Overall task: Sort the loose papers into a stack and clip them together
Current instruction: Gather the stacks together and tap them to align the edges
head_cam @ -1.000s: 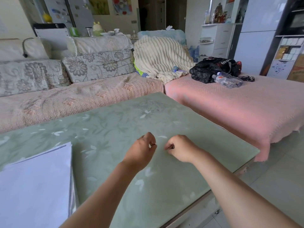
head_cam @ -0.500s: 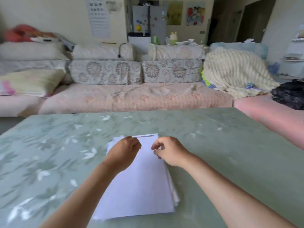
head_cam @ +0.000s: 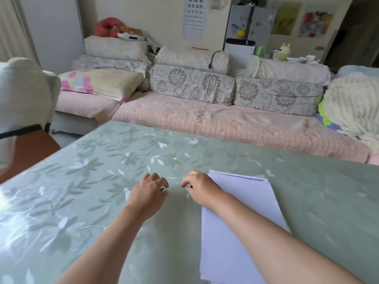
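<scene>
White paper stack (head_cam: 252, 201) lies flat on green table (head_cam: 123, 160), top sheet seemingly askew

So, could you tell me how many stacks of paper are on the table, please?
1. The paper stack lies on the right side of the table, partly under the right hand and forearm. Others may lie off-frame.

This was a home living room: a long sofa (head_cam: 205, 119) under a pink cover carried floral back cushions (head_cam: 192, 87), a flowered pillow (head_cam: 98, 82) and a heaped cream blanket (head_cam: 352, 107). A table (head_cam: 102, 181) in a green leaf-patterned cloth stood before it. Behind were a refrigerator (head_cam: 252, 23) dotted with magnets, an eye chart (head_cam: 194, 17) and a plush toy (head_cam: 108, 27).
</scene>
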Motion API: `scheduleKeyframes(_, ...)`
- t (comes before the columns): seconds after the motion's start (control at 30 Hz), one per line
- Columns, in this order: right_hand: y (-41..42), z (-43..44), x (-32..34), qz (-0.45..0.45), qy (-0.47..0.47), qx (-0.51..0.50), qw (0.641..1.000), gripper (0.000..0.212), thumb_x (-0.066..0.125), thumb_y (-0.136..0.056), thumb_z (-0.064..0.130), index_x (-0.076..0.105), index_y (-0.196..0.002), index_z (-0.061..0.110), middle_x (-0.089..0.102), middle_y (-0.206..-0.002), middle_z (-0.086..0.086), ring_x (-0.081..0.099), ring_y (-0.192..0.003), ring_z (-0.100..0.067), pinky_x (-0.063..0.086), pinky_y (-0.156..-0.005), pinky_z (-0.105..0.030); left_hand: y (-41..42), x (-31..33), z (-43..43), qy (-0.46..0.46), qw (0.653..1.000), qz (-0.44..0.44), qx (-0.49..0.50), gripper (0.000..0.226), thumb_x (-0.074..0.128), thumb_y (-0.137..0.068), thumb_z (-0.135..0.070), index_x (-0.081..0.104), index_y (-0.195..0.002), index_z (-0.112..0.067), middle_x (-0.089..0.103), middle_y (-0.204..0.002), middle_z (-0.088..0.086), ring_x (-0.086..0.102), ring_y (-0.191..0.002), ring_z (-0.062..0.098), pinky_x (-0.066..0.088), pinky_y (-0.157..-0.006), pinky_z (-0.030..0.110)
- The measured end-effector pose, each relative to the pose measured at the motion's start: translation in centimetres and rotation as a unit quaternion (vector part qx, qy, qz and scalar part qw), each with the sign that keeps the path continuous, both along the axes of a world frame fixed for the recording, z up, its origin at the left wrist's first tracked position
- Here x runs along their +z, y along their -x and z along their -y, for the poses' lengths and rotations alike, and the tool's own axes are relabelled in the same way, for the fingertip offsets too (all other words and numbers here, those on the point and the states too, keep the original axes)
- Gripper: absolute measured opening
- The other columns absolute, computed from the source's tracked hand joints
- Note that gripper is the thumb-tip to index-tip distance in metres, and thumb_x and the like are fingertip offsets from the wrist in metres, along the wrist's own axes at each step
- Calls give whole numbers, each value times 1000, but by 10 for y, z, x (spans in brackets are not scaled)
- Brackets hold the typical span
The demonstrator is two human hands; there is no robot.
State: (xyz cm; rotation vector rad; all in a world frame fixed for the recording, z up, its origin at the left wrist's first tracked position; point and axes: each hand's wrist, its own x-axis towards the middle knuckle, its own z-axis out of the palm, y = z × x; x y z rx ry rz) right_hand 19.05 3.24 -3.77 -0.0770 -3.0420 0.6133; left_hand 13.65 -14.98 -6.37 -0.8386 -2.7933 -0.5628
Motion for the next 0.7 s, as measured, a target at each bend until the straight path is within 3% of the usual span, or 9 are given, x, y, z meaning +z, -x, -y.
scheduleKeyframes(0.1,9,9,-14,-18,-19,14,1000,30,51,-95,10,69,-117,20,59,-121,-4,53,-118,-24,42,-101,-32,5,-10,4,26,1000,-1,-14,33,50,-93,-43,55,-125,-35,51,-124,-7,40,-123,17,35,-95,30)
scheduleKeyframes(0.23,6,14,-14,-33,-26,28,999,43,52,-94,11,59,-134,24,56,-129,-1,47,-124,-23,36,-106,-29,5,-6,-3,27,1000,-11,-2,42,49,-91,-48,51,-130,-32,50,-128,-6,40,-125,18,34,-99,33)
scheduleKeyframes(0.33,-10,2,0,-50,-20,20,998,46,58,-92,17,56,-137,25,53,-134,1,46,-128,-20,35,-109,-28,-1,6,-13,-30,999,-22,14,41,51,-91,-47,53,-127,-28,52,-126,-5,43,-123,20,35,-99,35)
scheduleKeyframes(0.5,-58,-44,30,-87,-5,-40,995,41,60,-94,21,57,-135,23,52,-130,3,50,-117,-16,35,-104,-22,-30,26,-46,-133,990,-21,-38,33,56,-90,-39,57,-120,-27,58,-116,-6,48,-113,19,40,-96,32)
scheduleKeyframes(0.6,-97,-79,34,-87,2,-113,990,39,58,-94,23,57,-133,24,51,-126,5,51,-115,-15,38,-102,-24,-57,26,-67,-137,987,-2,-87,33,57,-90,-35,58,-121,-24,57,-116,-6,49,-113,19,42,-93,30)
scheduleKeyframes(0.7,-134,-109,29,-62,-2,-197,978,39,57,-94,24,56,-133,21,51,-131,0,45,-127,-21,34,-106,-26,-79,17,-81,-90,987,21,-130,46,50,-86,-51,55,-126,-28,53,-124,-10,45,-119,16,42,-96,31)
